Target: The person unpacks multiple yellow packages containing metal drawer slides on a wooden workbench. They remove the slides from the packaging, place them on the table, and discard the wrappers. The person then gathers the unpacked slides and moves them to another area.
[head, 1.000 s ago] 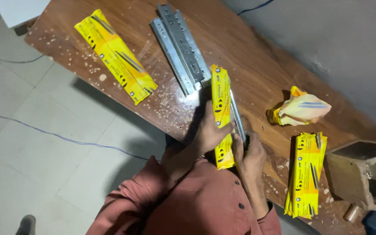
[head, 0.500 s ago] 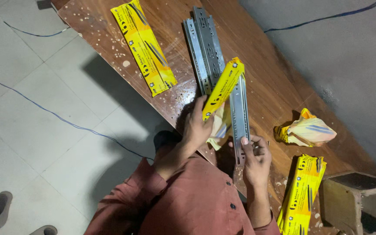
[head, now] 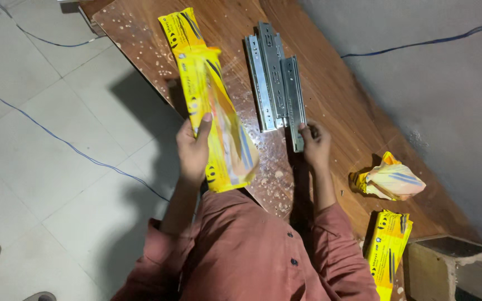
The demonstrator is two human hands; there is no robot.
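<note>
Already out of its wrapper, one metal drawer slide [head: 294, 100] lies on the wooden board [head: 358, 117], right hand [head: 314, 146] gripping its near end beside two others [head: 266, 72]. Left of them, left hand [head: 193, 150] clutches the emptied yellow packet [head: 221, 128]; one sealed packet [head: 387, 256] remains.

Glossy yellow plastic wrapper [head: 218, 122]; shiny bare metal drawer slides [head: 277, 78]; smooth brown wood board [head: 341, 100], sawdust-speckled.

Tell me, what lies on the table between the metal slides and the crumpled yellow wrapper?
Nothing but bare wooden table between the metal slides and the crumpled wrapper, in the head view.
</note>
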